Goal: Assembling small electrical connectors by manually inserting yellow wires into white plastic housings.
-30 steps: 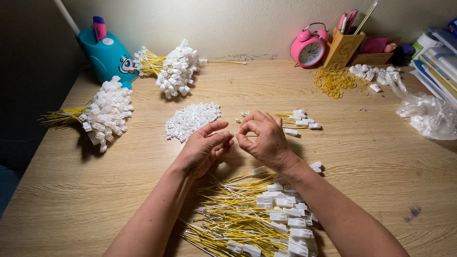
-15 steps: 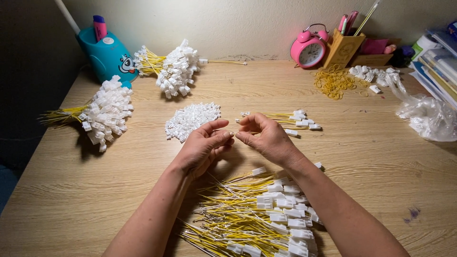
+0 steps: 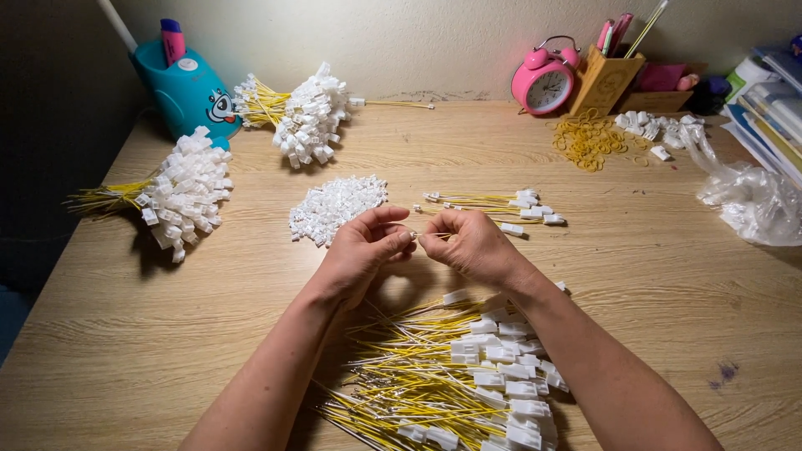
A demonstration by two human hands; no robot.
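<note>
Both hands meet above the tabletop (image 3: 251, 317). Left hand (image 3: 361, 250) and right hand (image 3: 472, 244) each pinch an end of a thin yellow wire (image 3: 415, 235); whether a connector is in either grip, cannot tell. The wire looks very light, floppy and springy, so best held close to the tip. Loose wire pile (image 3: 443, 376) lies just below the wrists.

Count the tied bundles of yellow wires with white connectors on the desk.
2: one bundle at the left edge, one bundle at the back beside the teal holder. Others may lie out of frame.

Both forearms are bare to the frame edge, hands (image 3: 359, 255) without gloves or rings.
</note>
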